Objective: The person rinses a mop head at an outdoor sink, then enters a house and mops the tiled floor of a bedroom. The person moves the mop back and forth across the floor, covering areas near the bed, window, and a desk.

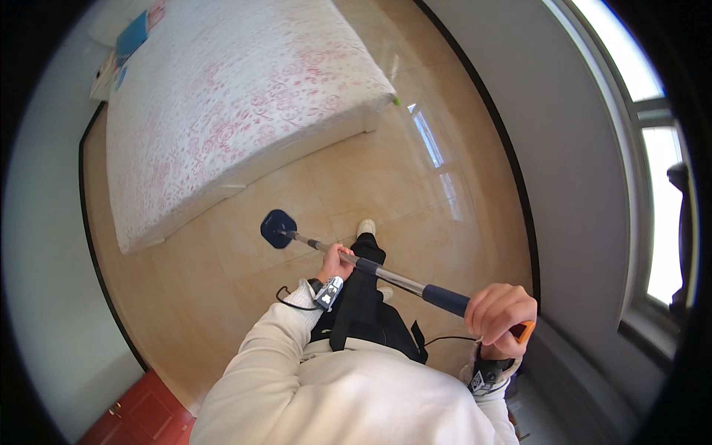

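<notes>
A flat mop with a long metal pole (pixel 400 281) slants across the front of my body. Its dark blue head (pixel 277 229) rests on the tiled floor near the foot of the bed. My left hand (pixel 337 263) is wrapped round the lower part of the pole. Up by the orange-tipped end, my right hand (pixel 502 314) grips the pole just past its dark blue foam sleeve (pixel 445 300). Both wrists carry dark strapped devices with cables. The fingers of both hands are closed.
A bed (pixel 245 104) with a pink-flowered white cover stands ahead and to the left. Glossy beige tiles (pixel 423 200) run around it. A grey wall with a window (pixel 662 208) is on the right. A red door (pixel 141 411) stands at the lower left.
</notes>
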Demonstrator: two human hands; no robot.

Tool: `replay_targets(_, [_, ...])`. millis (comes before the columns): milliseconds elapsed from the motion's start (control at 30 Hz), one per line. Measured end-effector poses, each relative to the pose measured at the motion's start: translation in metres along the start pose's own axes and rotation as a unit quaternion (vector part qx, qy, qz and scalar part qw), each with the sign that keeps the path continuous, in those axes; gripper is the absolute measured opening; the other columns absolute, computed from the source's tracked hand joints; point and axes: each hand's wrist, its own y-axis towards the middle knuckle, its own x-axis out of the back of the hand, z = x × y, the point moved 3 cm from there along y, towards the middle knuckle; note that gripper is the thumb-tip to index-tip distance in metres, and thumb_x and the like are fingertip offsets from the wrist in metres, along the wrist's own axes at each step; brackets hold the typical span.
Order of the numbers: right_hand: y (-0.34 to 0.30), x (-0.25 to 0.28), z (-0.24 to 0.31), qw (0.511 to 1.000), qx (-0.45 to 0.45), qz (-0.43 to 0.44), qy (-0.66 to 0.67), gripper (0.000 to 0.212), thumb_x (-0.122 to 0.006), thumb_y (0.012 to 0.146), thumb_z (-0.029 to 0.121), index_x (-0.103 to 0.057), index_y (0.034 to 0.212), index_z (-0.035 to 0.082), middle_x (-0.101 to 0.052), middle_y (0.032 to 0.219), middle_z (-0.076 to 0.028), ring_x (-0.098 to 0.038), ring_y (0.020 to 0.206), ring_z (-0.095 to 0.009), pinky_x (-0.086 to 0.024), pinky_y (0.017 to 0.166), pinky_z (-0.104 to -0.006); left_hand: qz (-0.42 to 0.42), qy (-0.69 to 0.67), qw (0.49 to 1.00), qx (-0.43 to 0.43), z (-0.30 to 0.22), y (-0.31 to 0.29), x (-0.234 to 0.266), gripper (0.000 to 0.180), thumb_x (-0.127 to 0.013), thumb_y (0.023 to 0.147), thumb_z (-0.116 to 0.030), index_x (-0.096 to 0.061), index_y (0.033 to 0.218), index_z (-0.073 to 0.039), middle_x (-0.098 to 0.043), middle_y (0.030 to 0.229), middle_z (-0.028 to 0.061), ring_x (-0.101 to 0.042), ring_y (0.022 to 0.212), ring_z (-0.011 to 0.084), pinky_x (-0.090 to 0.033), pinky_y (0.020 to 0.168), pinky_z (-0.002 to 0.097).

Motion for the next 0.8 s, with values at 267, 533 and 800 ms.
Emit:
replay_targets(267, [-0.161,-0.095,0.064,0.943,0.044,-0.29,-0.158,0.003,-0.05,0.055,0.0,-0.051,0.054,0.003,-0.047,0.044,-0.006,-0.045,0.036,-0.016,-0.043,0.046,-0.026,-0.076,0.173,0.98,0.065,0.057,-0.032,0.009,0.019,-0.047,0.079,-0.016,-0.042,0.064,-0.005,-0.045,0.055,0.0068,-0.049,0.048,0.0204,-0.048,0.052,0.0374])
replay_targets(533, [-0.374,-0.204,0.136,0.788,0.129,-0.532,-0.281,0.008,-0.045,0.063,0.0,-0.049,0.058,0.006,-0.043,0.045,-0.002,-0.039,0.041,-0.011,-0.037,0.049,-0.0238,0.032,0.413,0.9,0.138,0.267,-0.076,0.022,0.017,-0.045,0.082,-0.019,-0.042,0.078,-0.003,-0.049,0.06,0.0086,-0.053,0.05,0.0222,-0.049,0.046,0.0385])
replay_targets(800, [-0.488,-0.395,0.172,0.423,0.209,-0.814,-0.338,0.002,-0.038,0.071,0.003,-0.039,0.071,0.004,-0.028,0.043,0.0,-0.029,0.038,-0.01,-0.03,0.041,-0.0239,0.156,0.573,0.714,0.371,0.44,-0.204,0.127,0.017,-0.039,0.083,-0.018,-0.041,0.079,-0.001,-0.053,0.068,0.0127,-0.058,0.06,0.0285,-0.049,0.057,0.044])
